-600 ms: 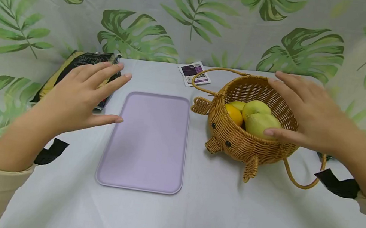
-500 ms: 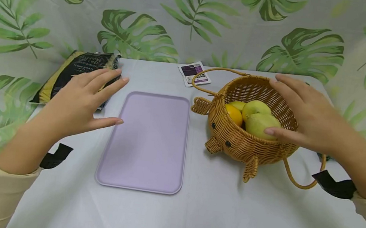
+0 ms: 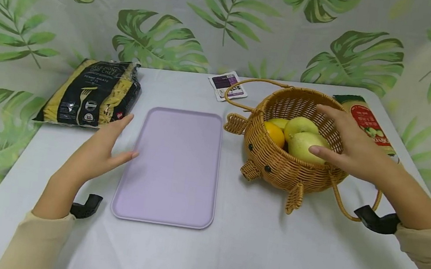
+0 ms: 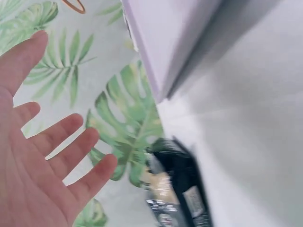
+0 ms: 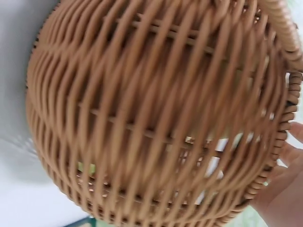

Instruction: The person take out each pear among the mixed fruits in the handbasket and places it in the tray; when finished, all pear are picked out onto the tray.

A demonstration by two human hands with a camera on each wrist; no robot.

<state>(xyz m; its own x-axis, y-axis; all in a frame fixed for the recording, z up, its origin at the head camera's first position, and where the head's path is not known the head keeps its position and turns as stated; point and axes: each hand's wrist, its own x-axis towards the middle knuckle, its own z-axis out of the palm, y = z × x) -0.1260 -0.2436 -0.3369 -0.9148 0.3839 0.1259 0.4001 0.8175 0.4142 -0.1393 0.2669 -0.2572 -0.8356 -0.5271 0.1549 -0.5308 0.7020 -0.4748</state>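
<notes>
My left hand (image 3: 93, 156) hovers by the left edge of a pale lilac tray (image 3: 173, 169), fingers extended and thumb apart, holding nothing. In the left wrist view its palm and spread fingers show, with the tray above. My right hand (image 3: 361, 151) is over the right rim of a woven wicker basket (image 3: 275, 172) with an animal face. Its thumb points toward a yellow-green fruit (image 3: 306, 147), and it grips nothing; whether it touches the rim I cannot tell. An orange fruit (image 3: 275, 134) and other yellow-green fruit lie inside. The right wrist view is mostly basket wall (image 5: 151, 113).
A black-and-yellow bag of penne pasta (image 3: 92, 94) lies at the back left. Behind the tray is a small white-and-purple packet (image 3: 228, 86). A green, red and tan packet (image 3: 368, 121) lies behind the right hand. The basket's handles (image 3: 341, 206) loop out to both sides.
My left hand has come down and nearer, uncovering the pasta bag. My right hand has shifted slightly left and lower, uncovering the red-labelled packet. Tray and basket have stayed put.
</notes>
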